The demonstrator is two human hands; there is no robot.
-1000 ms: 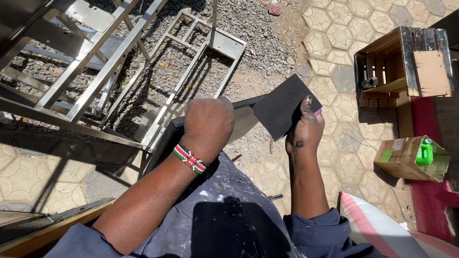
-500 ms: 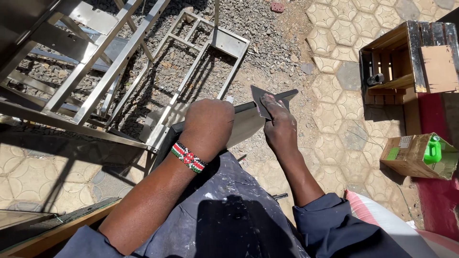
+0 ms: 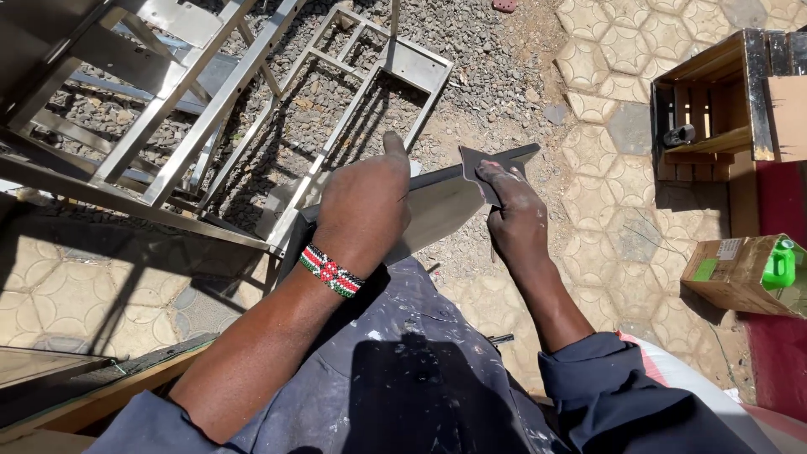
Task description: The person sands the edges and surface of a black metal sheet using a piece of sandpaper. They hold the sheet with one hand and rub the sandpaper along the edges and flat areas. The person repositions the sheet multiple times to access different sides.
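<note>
A flat grey metal panel [image 3: 445, 202] rests across my lap, its far edge pointing toward the gravel. My left hand [image 3: 363, 202], with a beaded wristband, grips the panel's near left part, thumb raised. My right hand [image 3: 514, 214] presses a small dark sheet of sandpaper [image 3: 472, 168] flat against the panel near its far right end, fingers spread over it. Both hands are dusted with pale powder. My lap is covered by a paint-stained grey garment [image 3: 403, 353].
Welded metal frames [image 3: 252, 101] lie on gravel ahead and to the left. A wooden crate [image 3: 714, 101] stands at the upper right on hexagonal paving. A cardboard box [image 3: 740, 273] with a green bottle [image 3: 780, 265] sits at the right. A white sack [image 3: 698, 378] lies by my right elbow.
My right hand brought the dark sandpaper from out at the right down onto the panel and now presses it flat there. My left hand kept its hold on the panel.
</note>
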